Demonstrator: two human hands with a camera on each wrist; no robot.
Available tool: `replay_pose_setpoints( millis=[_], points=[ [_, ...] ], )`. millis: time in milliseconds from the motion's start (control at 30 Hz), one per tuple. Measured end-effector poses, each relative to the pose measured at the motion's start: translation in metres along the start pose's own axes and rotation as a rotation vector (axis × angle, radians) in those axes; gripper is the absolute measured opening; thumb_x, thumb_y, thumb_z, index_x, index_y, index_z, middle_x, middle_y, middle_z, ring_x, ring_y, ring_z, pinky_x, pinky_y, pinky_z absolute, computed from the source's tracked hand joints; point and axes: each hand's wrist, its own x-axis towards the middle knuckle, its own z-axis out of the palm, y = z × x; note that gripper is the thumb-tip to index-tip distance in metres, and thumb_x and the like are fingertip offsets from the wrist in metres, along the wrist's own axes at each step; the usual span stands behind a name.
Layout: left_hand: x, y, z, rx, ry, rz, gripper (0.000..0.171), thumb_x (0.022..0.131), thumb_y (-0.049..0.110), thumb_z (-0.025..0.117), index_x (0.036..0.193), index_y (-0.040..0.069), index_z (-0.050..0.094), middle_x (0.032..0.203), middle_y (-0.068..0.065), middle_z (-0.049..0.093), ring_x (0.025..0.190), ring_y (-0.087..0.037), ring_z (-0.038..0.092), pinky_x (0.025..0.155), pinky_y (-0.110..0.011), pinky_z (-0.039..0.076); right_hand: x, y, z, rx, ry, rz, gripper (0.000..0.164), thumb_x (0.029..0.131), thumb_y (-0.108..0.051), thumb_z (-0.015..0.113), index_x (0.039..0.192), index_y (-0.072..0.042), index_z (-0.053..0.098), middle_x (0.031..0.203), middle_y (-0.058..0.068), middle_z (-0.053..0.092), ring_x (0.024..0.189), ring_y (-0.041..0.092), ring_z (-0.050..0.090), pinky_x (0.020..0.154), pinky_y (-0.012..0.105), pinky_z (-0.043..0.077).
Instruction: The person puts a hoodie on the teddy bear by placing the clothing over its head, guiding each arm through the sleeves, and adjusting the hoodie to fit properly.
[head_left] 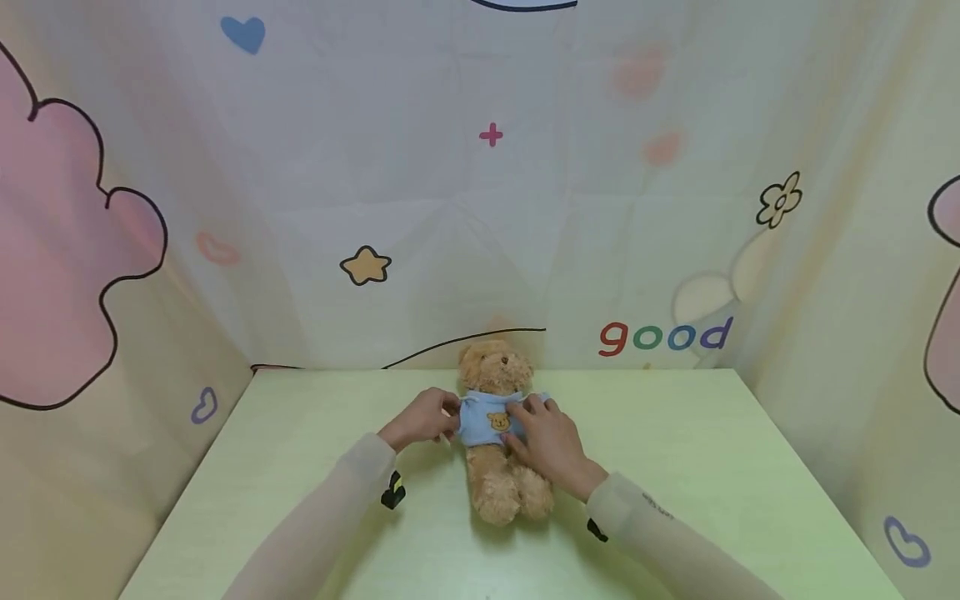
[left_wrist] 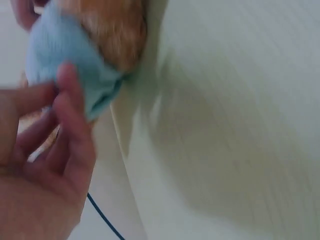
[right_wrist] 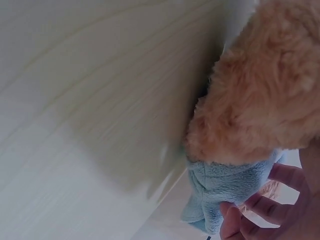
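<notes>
A light brown teddy bear (head_left: 497, 487) lies face up on the table, its head toward the back wall. It wears a light blue shirt (head_left: 480, 408) with a small bear face on the chest. At the shirt's left edge, my left hand (head_left: 423, 417) pinches the cloth between thumb and fingers. My right hand (head_left: 557, 442) grips the shirt's right side, thumb over the belly and fingers near the sleeve. Close up in the right wrist view, curled fingers meet the blue cloth (right_wrist: 225, 182) beside the fur (right_wrist: 260, 95). The left wrist view is blurred.
The pale green table (head_left: 300, 467) reaches back to a printed cloth wall (head_left: 420, 167). Cloth also hangs at both sides. Black straps with small buckles (head_left: 393, 492) hang below the sleeves at both wrists.
</notes>
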Motion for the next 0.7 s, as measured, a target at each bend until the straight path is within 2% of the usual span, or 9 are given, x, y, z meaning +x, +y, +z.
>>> replay_pose_setpoints(
  millis=[67,167,333,467,533,600,700],
  points=[
    [0.000,0.001,0.001,0.010,0.049,0.041,0.035,0.094,0.004,0.057,0.128,-0.001,0.062,0.106,-0.015,0.070,0.069,-0.028,0.071,0.051,-0.029,0.052,0.001,-0.002,0.000,0.005,0.014,0.002,0.043,0.088,-0.042,0.072,0.123,-0.017,0.065,0.107,0.009,0.059,0.083,0.028,0.056,0.057,0.039,0.050],
    [-0.003,0.002,-0.001,-0.010,0.060,0.032,0.035,0.095,0.007,0.059,0.130,0.000,0.062,0.109,-0.016,0.071,0.066,-0.026,0.071,0.050,-0.030,0.051,0.001,-0.004,-0.001,0.006,0.001,0.015,0.044,0.088,-0.042,0.072,0.124,-0.018,0.065,0.107,0.009,0.059,0.084,0.028,0.056,0.058,0.039,0.050],
    [-0.006,0.002,-0.009,-0.033,0.012,-0.069,0.031,0.097,0.018,0.062,0.123,0.003,0.068,0.108,-0.012,0.073,0.057,-0.012,0.067,0.050,-0.025,0.048,-0.001,-0.008,0.003,0.012,-0.034,0.015,0.045,0.090,-0.043,0.070,0.128,-0.020,0.063,0.111,0.007,0.058,0.090,0.027,0.055,0.059,0.037,0.049],
    [-0.006,0.002,-0.010,-0.051,-0.035,-0.157,0.031,0.096,0.019,0.063,0.122,0.003,0.068,0.114,-0.010,0.070,0.057,-0.009,0.066,0.047,-0.022,0.043,-0.001,-0.011,0.006,0.012,-0.009,-0.002,0.045,0.089,-0.042,0.071,0.127,-0.021,0.063,0.113,0.008,0.057,0.092,0.028,0.054,0.059,0.036,0.049],
    [-0.004,0.002,-0.007,-0.053,-0.051,-0.179,0.023,0.095,0.016,0.063,0.112,0.003,0.072,0.102,-0.009,0.072,0.055,-0.010,0.064,0.045,-0.022,0.038,-0.001,-0.013,0.007,0.015,0.006,-0.011,0.044,0.088,-0.041,0.072,0.126,-0.021,0.063,0.114,0.008,0.057,0.094,0.028,0.054,0.058,0.035,0.049],
    [-0.002,0.001,-0.004,-0.033,-0.047,-0.176,0.013,0.093,0.012,0.062,0.092,0.005,0.072,0.083,-0.006,0.069,0.050,-0.009,0.056,0.044,-0.022,0.034,-0.001,-0.015,0.008,0.019,0.015,-0.018,0.043,0.088,-0.040,0.073,0.125,-0.021,0.063,0.116,0.008,0.057,0.096,0.029,0.053,0.057,0.035,0.050],
    [0.000,-0.002,0.003,0.022,-0.008,-0.155,0.018,0.087,0.009,0.062,0.070,0.011,0.059,0.058,-0.001,0.055,0.049,-0.009,0.044,0.045,-0.023,0.031,0.002,-0.020,0.008,0.024,0.019,-0.030,0.041,0.088,-0.039,0.073,0.124,-0.022,0.064,0.119,0.008,0.056,0.101,0.030,0.050,0.058,0.036,0.051]
  ],
)
